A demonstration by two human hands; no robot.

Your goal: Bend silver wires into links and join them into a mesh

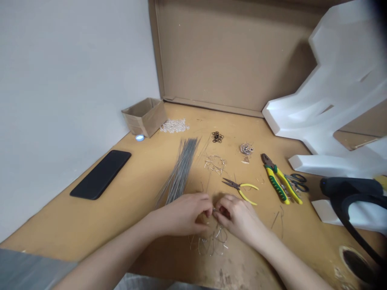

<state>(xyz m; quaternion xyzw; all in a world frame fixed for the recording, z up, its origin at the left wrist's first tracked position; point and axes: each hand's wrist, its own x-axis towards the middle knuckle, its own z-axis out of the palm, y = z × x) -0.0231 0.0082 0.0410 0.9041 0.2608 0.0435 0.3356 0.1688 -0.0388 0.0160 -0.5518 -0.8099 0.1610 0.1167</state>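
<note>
My left hand [193,213] and my right hand [237,215] meet near the table's front edge, fingers curled and pinching. Between their fingertips shows a small piece of silvery wire [214,210]; most of it is hidden by the fingers. Just below the hands lies a loose cluster of bent wire loops [211,241]. Beyond my left hand a bundle of straight grey wires [184,165] rests on the table. Yellow-handled needle-nose pliers [241,188] lie open just past my right hand. More short bent wires [215,164] are scattered behind them.
Large green-and-yellow pliers [276,181] and black-handled scissors [299,182] lie right. Small black rings [217,137], silvery metal rings [246,149] and clear pieces [174,125] sit farther back. A cardboard box [144,118], black phone [101,174] and white foam [329,80] flank the table.
</note>
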